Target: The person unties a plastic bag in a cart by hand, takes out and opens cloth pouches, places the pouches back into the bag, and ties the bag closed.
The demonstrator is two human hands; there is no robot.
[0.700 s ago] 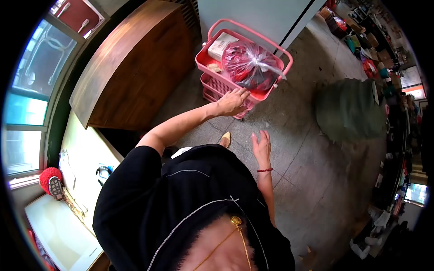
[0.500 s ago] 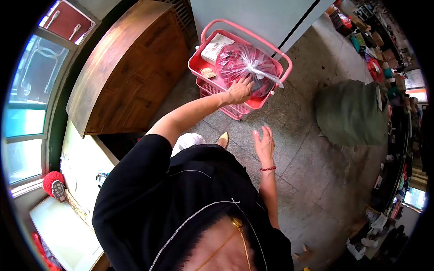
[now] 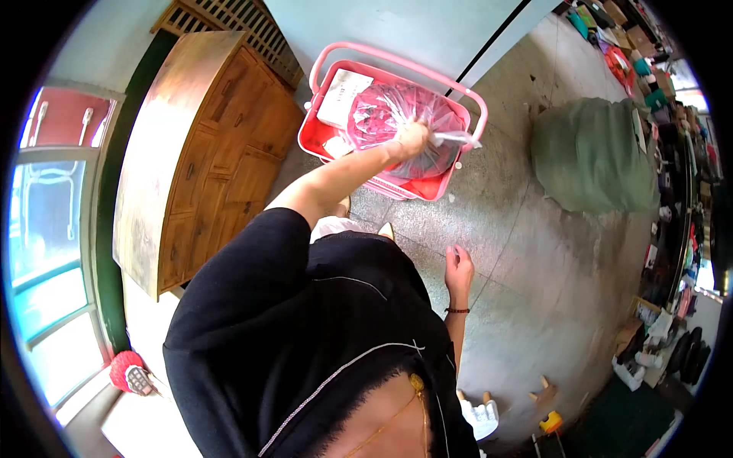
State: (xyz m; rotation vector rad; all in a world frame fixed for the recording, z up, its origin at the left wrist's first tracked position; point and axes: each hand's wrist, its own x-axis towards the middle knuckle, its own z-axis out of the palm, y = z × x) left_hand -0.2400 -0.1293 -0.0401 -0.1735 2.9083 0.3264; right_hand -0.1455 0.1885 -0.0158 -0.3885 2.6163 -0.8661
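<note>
My left hand (image 3: 413, 140) is closed around the gathered neck of a clear plastic bag (image 3: 379, 114). Dark red, patterned contents show through the plastic, though I cannot make out their kind. The bag sits in the upper basket of a pink cart (image 3: 309, 137) with a raised loop handle. Beside the bag lies a white box (image 3: 343, 98) with small print. My right hand (image 3: 459, 271), with a dark red bracelet at its wrist, hangs over the floor, fingers loosely bent and holding nothing.
A wooden drawer cabinet (image 3: 221, 164) stands to the left by a window. Behind the cart is a pale, smooth panel (image 3: 397, 30). A large green-covered bundle (image 3: 592, 156) stands on the right, before cluttered shelves. A yellow object (image 3: 551, 421) lies low on the floor.
My left hand has gone from lying with spread fingers on the bag to gripping its gathered neck. My right hand has lowered and its fingers have curled slightly. The view has shifted.
</note>
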